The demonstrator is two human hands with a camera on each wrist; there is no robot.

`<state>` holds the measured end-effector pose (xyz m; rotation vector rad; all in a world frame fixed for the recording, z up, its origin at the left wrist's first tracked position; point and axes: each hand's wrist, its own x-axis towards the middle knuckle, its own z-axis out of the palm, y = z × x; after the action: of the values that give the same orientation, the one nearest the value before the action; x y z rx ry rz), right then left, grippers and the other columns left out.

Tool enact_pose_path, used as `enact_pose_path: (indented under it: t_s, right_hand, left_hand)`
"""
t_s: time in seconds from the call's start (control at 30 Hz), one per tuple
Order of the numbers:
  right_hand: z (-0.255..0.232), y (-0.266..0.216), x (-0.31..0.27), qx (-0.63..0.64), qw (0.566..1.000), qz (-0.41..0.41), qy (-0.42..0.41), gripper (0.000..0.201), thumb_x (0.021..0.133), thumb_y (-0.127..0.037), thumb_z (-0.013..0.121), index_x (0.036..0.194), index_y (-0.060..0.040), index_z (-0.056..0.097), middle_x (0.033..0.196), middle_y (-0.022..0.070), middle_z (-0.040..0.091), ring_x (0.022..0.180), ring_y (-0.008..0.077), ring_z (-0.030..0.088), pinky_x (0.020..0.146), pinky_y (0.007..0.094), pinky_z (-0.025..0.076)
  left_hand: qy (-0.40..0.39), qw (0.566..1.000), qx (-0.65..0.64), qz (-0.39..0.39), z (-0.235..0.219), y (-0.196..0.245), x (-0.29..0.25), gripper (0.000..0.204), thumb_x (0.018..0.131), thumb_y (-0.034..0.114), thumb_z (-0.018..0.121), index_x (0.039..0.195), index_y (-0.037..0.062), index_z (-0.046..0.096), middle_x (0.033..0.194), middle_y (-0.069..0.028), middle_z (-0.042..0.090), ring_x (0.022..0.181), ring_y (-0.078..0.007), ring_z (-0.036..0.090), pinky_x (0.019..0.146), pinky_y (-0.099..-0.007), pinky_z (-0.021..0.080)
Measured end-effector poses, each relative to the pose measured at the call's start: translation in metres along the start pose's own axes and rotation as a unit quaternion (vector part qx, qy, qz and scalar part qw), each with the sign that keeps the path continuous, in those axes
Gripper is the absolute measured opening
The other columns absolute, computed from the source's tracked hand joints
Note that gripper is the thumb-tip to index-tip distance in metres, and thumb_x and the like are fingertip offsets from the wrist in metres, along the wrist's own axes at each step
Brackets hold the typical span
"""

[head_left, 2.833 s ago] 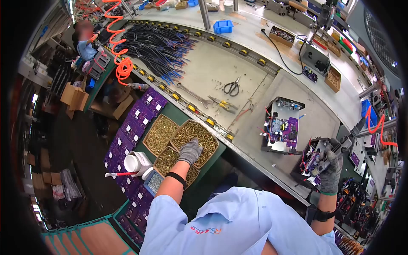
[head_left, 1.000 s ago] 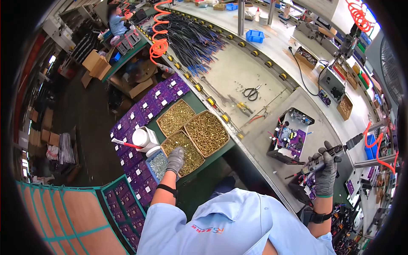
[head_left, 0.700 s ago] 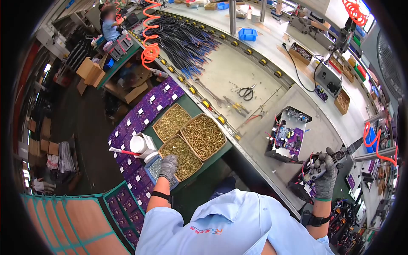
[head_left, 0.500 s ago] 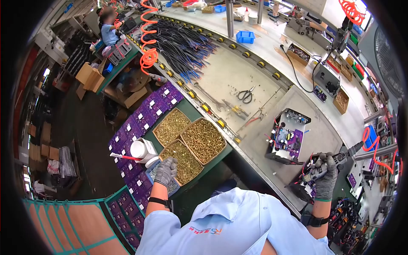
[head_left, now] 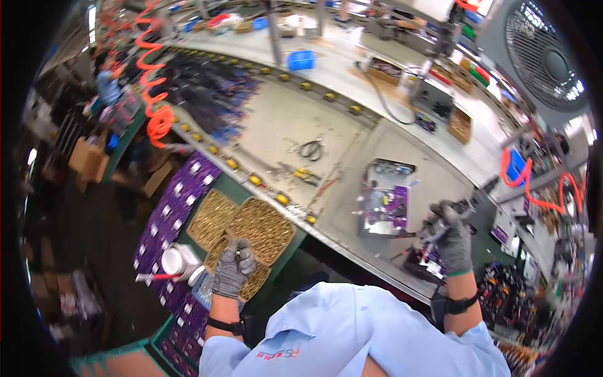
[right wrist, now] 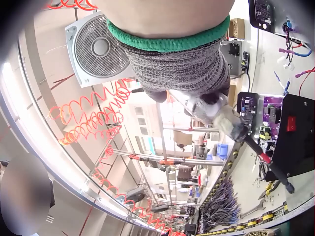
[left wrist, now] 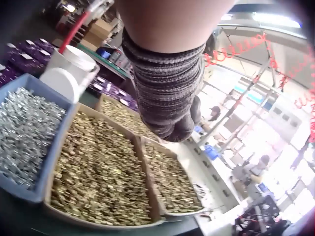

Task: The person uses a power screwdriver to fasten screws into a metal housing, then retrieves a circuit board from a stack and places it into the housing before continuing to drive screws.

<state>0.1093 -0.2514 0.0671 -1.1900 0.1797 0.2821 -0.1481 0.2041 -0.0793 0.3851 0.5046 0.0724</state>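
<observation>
My left hand (head_left: 233,271), in a grey glove, is above the cardboard boxes of small brass-coloured fasteners (head_left: 260,229). Its fingers are curled, and thumb and fingertips pinch a small metal piece (head_left: 239,252) whose kind is too small to make out. Silver fasteners fill a blue tray (left wrist: 29,137) beside these boxes. My gloved right hand (head_left: 455,246) grips a power screwdriver (right wrist: 226,120) with a long, red-banded bit. Below that hand sits an open black-cased unit (head_left: 427,264), partly hidden. To its left stands another open unit with a purple circuit board (head_left: 396,204).
Purple boards (head_left: 169,220) lie in rows left of the boxes, with a white tub (head_left: 176,259) on them. Scissors (head_left: 311,149) and pliers (head_left: 306,176) lie on the bench near a bundle of black cables (head_left: 201,94). A fan (head_left: 553,63) stands at upper right.
My left hand reached into the right box, then moved over the middle box and blue tray; now its fingertips are pinched together above the boxes. The right hand keeps the screwdriver. The head view has shifted.
</observation>
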Motion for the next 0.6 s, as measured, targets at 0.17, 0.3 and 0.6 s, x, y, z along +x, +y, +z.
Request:
enact_pose_path:
  t_s: [0.17,0.3,0.6]
  right_hand:
    - [0.029,-0.021,0.003,-0.019,0.998,-0.052,-0.04,0.037,0.088,-0.022,0.077,0.117,-0.0063,0.061,0.106,0.0138,0.069,0.085,0.0237,0.07,0.073,0.0422,0.062]
    - [0.049,-0.035,0.0,-0.007,0.996,-0.066,-0.051,0.034,0.089,-0.02,0.076,0.117,-0.0059,0.062,0.108,0.0132,0.069,0.09,0.0231,0.071,0.082,0.0445,0.061]
    - [0.047,-0.033,-0.028,0.074,0.992,-0.1,0.026,0.032,0.087,-0.013,0.076,0.116,-0.004,0.063,0.107,0.0146,0.069,0.089,0.0239,0.073,0.087,0.0465,0.061]
  left_hand:
    - [-0.141,0.973,0.109,-0.145,0.141,-0.028,0.069,0.032,0.1,0.028,0.061,0.119,0.0017,0.064,0.08,-0.0033,0.06,0.061,-0.011,0.051,0.053,-0.0244,0.043]
    - [-0.194,0.906,0.333,-0.175,0.197,-0.068,0.13,0.039,0.097,0.033,0.064,0.118,0.0005,0.062,0.078,-0.0019,0.058,0.06,-0.0092,0.049,0.053,-0.0229,0.041]
    - [-0.124,0.905,0.321,-0.249,0.208,-0.142,0.181,0.027,0.095,0.03,0.072,0.095,0.0039,0.068,0.072,-0.0004,0.062,0.049,-0.0073,0.053,0.04,-0.0215,0.039]
